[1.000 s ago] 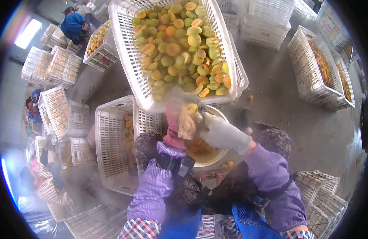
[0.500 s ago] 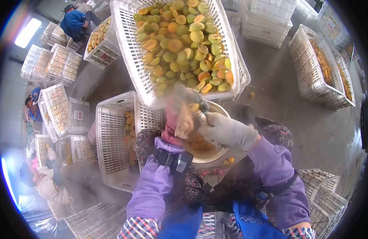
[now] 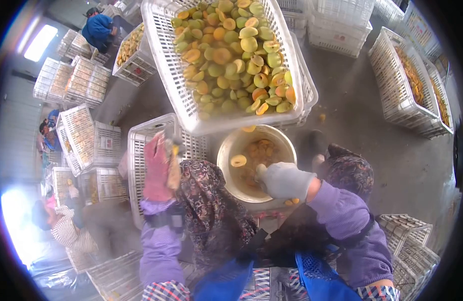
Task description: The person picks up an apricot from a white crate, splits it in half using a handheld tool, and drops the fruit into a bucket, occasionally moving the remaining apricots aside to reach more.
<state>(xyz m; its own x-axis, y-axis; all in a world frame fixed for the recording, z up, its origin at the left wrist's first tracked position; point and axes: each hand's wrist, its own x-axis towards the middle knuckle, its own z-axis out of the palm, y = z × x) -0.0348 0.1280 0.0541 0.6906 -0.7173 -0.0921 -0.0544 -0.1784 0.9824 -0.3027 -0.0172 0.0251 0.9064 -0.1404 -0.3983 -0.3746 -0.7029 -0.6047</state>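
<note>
My left hand (image 3: pixel 161 168), in a pink and tan glove with dark fingertips, is over the white crate (image 3: pixel 136 173) on the left. It is blurred, but its fingers look closed around a small yellow piece of apricot (image 3: pixel 175 149). My right hand (image 3: pixel 286 181), in a pale grey glove, is curled over the cream bucket (image 3: pixel 222 163); whatever its fingers hold is hidden. Inside the bucket's outline shows a pale yellow apricot half (image 3: pixel 238 160), and brownish pieces (image 3: pixel 261 149) lie deeper down. Another yellow piece (image 3: pixel 249 129) is at the far rim.
A large white crate (image 3: pixel 166 65) of halved green-yellow apricots (image 3: pixel 231 55) stands just beyond the bucket. Filled crates (image 3: pixel 399 95) stand at right, stacked crates (image 3: pixel 81 83) at left. Two people sit working: one in blue (image 3: pixel 97 31), one in stripes (image 3: pixel 73 228). Small pieces (image 3: pixel 291 201) lie beside the bucket.
My hands were together above the bucket. My left hand has swung left to the crate, while my right hand has lowered slightly over the bucket. A fruit half now shows there.
</note>
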